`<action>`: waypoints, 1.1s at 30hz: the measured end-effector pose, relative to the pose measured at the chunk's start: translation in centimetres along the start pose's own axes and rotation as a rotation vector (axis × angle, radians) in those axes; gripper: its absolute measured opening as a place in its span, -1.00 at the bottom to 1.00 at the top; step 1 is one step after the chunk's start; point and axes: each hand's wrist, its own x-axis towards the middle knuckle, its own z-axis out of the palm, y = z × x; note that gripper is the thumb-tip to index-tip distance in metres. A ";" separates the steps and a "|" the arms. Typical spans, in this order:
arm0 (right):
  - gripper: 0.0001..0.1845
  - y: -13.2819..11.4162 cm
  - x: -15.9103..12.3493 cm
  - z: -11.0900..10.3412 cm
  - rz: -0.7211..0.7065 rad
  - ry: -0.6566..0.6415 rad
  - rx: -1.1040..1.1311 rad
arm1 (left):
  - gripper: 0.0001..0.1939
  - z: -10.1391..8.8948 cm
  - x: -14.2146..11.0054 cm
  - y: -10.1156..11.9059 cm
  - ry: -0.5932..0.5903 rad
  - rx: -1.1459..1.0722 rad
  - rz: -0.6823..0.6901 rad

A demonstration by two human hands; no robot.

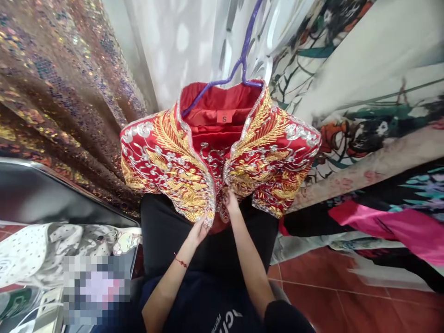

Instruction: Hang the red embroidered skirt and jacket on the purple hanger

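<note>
A short red jacket [180, 173] with gold and silver embroidery hangs in front of me on a purple hanger [245, 44]. Its stand collar is parted, and a small red label [224, 116] marked S shows inside. My left hand [200, 230] pinches the lower front corner of the left panel. At the other front edge, near the middle, my right hand [230, 202] is closed on the fabric; its fingertips are partly hidden. The two front panels are apart at the collar and hem and come close together at mid-chest.
A sequined curtain-like cloth [65, 83] hangs at left, floral garments [347, 101] at right. Beside me on the left, a black chair [62, 194] bears a spotted cloth [26, 254]. Pink and black fabric [391, 226] hangs low over the red tiled floor [319, 296].
</note>
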 end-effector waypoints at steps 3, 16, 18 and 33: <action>-0.57 3.9 -3.3 -1.1 0.195 -0.057 -0.021 | -0.69 0.0 0.6 1.9 -0.043 0.015 0.084; -0.60 9.5 -8.6 -1.4 0.368 -0.307 0.160 | -0.57 -2.3 2.7 5.9 -0.058 0.125 0.254; -0.61 9.5 -8.8 -1.5 0.358 -0.329 0.184 | -0.59 -2.6 2.3 5.8 -0.072 0.136 0.222; -0.81 9.2 -12.2 -1.0 0.236 -0.326 0.245 | -0.95 -2.9 1.0 4.8 -0.126 0.158 0.029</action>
